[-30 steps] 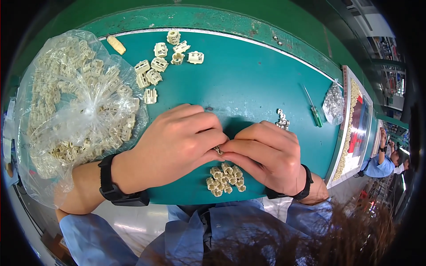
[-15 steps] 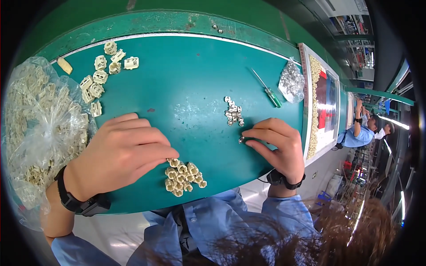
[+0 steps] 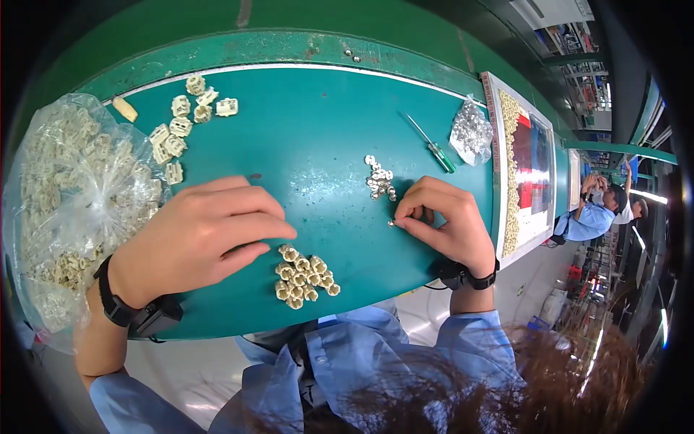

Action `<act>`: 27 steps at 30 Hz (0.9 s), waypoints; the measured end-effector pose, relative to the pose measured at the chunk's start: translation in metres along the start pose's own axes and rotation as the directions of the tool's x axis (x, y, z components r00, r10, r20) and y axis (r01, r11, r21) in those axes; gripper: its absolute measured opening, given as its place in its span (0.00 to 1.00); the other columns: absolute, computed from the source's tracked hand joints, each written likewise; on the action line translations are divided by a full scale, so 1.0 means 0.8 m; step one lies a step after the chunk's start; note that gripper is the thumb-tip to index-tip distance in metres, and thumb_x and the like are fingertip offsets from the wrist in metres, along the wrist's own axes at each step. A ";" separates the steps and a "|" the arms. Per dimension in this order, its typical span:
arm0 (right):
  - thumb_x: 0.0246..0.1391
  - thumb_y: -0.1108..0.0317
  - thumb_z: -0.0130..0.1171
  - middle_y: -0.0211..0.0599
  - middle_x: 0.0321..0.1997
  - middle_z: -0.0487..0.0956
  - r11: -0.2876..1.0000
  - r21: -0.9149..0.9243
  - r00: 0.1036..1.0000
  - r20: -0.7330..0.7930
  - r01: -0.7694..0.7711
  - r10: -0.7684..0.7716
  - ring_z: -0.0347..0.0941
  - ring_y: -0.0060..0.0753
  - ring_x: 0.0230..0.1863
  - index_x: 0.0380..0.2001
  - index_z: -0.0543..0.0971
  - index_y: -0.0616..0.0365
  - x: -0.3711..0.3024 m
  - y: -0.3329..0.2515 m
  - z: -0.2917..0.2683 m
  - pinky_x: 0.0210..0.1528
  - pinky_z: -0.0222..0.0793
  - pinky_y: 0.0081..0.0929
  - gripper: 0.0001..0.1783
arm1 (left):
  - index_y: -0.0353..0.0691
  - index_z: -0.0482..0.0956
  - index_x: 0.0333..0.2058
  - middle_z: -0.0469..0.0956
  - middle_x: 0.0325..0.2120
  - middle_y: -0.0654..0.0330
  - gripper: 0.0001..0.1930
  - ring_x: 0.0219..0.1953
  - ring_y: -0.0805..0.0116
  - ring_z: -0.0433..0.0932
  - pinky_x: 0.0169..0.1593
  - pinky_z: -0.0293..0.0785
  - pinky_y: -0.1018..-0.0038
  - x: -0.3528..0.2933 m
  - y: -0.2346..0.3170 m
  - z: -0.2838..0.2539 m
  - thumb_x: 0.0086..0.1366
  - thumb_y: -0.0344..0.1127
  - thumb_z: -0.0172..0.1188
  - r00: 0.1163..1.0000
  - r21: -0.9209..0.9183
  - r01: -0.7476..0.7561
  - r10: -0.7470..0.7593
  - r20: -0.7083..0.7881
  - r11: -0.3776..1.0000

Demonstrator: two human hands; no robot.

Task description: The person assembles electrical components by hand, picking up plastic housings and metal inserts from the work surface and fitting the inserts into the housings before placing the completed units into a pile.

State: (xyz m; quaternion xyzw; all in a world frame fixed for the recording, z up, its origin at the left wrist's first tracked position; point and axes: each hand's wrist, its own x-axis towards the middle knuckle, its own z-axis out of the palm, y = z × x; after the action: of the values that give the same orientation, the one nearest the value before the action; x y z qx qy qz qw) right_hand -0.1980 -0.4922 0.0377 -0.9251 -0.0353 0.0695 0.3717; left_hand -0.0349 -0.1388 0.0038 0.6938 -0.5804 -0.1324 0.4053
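Observation:
My right hand (image 3: 450, 223) pinches a small shiny metal piece (image 3: 391, 223) between thumb and index fingertip, close over the green mat. Just beyond it lies a loose pile of similar silvery metal pieces (image 3: 379, 181). My left hand (image 3: 210, 239) hovers with thumb and fingers apart and nothing visible between them. Its fingertips are just up and left of a tight cluster of cream ring-shaped plastic parts (image 3: 300, 278), whose round openings face up. Both wrists wear black bands.
A clear bag (image 3: 79, 195) full of cream parts fills the left side. Loose cream housings (image 3: 173, 126) and a tan piece (image 3: 124, 109) lie at far left. At right are a green-handled screwdriver (image 3: 441, 157), a bag of metal pieces (image 3: 471, 134) and a white-framed board (image 3: 499, 181). Co-workers sit beyond.
My left hand has drawn up off the cream cluster, its thumb and fingers now apart. My right thumb and index finger have closed on the small metal piece. The view has shifted slightly.

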 end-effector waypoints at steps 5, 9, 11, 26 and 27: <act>0.59 0.81 0.76 0.34 0.40 0.89 0.987 0.160 0.999 0.031 0.024 -0.029 0.85 0.29 0.35 0.39 0.91 0.60 0.018 -0.026 -0.027 0.36 0.77 0.27 0.07 | 0.41 0.89 0.48 0.87 0.46 0.60 0.20 0.44 0.57 0.85 0.46 0.83 0.62 0.015 0.038 -0.063 0.56 0.21 0.80 0.917 0.107 0.387 -0.369 -0.153 0.916; 0.59 0.80 0.76 0.37 0.39 0.89 0.973 0.132 0.975 0.085 0.192 -0.204 0.86 0.32 0.35 0.40 0.93 0.61 0.064 -0.049 -0.027 0.36 0.78 0.29 0.06 | 0.41 0.86 0.48 0.85 0.46 0.59 0.22 0.43 0.55 0.84 0.46 0.83 0.61 -0.004 0.036 -0.093 0.55 0.22 0.81 0.893 0.325 0.450 -0.418 -0.166 0.832; 0.59 0.80 0.76 0.38 0.38 0.90 0.960 0.093 0.953 0.123 0.265 -0.275 0.86 0.33 0.36 0.40 0.93 0.61 0.083 -0.052 -0.019 0.36 0.78 0.29 0.06 | 0.41 0.86 0.48 0.85 0.45 0.59 0.22 0.43 0.55 0.84 0.46 0.83 0.61 -0.009 0.032 -0.089 0.54 0.22 0.81 0.889 0.358 0.457 -0.426 -0.166 0.814; 0.58 0.81 0.78 0.35 0.39 0.89 0.982 0.181 0.982 0.172 0.048 -0.080 0.84 0.29 0.35 0.40 0.94 0.61 0.094 -0.052 0.051 0.39 0.80 0.28 0.08 | 0.38 0.86 0.45 0.85 0.41 0.55 0.17 0.45 0.49 0.84 0.50 0.82 0.55 -0.018 0.031 -0.073 0.57 0.27 0.79 0.868 0.516 0.473 -0.478 -0.134 0.714; 0.58 0.81 0.78 0.35 0.39 0.89 0.983 0.179 0.980 0.184 0.042 -0.075 0.84 0.29 0.35 0.40 0.94 0.61 0.093 -0.051 0.052 0.39 0.80 0.28 0.08 | 0.39 0.86 0.45 0.84 0.41 0.56 0.17 0.45 0.49 0.84 0.49 0.82 0.55 -0.018 0.030 -0.072 0.57 0.28 0.79 0.877 0.526 0.455 -0.465 -0.123 0.719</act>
State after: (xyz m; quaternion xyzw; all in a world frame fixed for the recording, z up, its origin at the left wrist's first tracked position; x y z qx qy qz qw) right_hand -0.1313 -0.4253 0.0286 -0.8766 -0.0918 0.1493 0.4481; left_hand -0.0180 -0.1015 0.0536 0.8999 -0.4068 -0.0664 0.1424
